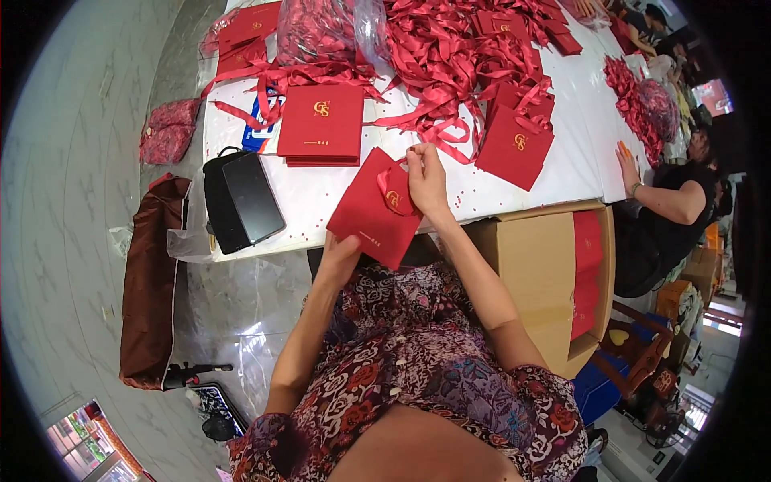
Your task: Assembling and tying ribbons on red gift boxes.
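A flat red paper gift bag (369, 210) with gold print is held tilted above my lap, at the table's near edge. My left hand (340, 259) grips its lower left edge, the thumb lying on the front. At its upper right side my right hand (428, 183) pinches a red ribbon (383, 183), which curves in a loop over the bag's front. Just beyond lies a neat stack of red bags (321, 122). More red bags (516, 145) lie fanned out to the right, with ribbons over them.
A heap of red ribbons (438, 60) covers the far middle of the white table (574, 165). A phone (254, 197) rests on a black pouch at the left. Beside my right arm stands a cardboard box (536, 273) holding red bags. Another person (683, 201) sits at the right.
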Demonstrator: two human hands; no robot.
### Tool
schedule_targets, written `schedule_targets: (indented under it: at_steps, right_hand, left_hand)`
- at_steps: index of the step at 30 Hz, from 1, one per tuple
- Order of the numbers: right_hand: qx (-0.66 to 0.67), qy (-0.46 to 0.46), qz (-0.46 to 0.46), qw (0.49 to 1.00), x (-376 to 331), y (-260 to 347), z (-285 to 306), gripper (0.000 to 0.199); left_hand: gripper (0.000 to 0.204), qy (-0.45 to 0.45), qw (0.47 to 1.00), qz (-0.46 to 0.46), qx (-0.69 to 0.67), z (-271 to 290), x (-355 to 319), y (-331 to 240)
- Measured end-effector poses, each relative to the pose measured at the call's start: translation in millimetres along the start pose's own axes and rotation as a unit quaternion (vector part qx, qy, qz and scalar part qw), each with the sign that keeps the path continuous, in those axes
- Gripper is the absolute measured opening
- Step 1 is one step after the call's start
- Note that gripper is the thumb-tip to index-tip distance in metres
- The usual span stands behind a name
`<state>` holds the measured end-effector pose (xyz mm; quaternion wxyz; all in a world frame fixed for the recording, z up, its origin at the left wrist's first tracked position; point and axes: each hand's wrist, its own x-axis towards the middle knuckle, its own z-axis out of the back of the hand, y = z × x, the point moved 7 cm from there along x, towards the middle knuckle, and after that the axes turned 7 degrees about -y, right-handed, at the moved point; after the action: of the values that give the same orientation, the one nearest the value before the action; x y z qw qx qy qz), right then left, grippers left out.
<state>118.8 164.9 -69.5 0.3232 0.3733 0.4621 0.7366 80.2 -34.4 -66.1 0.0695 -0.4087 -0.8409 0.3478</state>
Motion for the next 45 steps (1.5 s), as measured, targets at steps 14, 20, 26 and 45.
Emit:
schedule_targets:
  at_steps: [14,20,26,45]
  right_hand:
    - [0.064,0.041,-0.047,0.996,54,-32,-3,0.015]
    - [-0.204,0.024,0.232,0.951,67,8,3,0.017]
    - [-0.249,0.048,0.229,0.94,69,-8,-5,0.012]
    - [-0.045,0.163,0.019,0.985,-39,53,38,0.007]
  left_hand:
    - [0.032,-0.121,0.907,-0.086,0.395,-4,-21,-10]
    - [0.062,0.013,0.697,-0.297,0.653,-60,-16,-32]
    - [0.072,0.091,0.589,-0.318,0.738,-85,-29,-7]
    - [0.054,0.032,0.554,-0.284,0.782,-31,53,1]
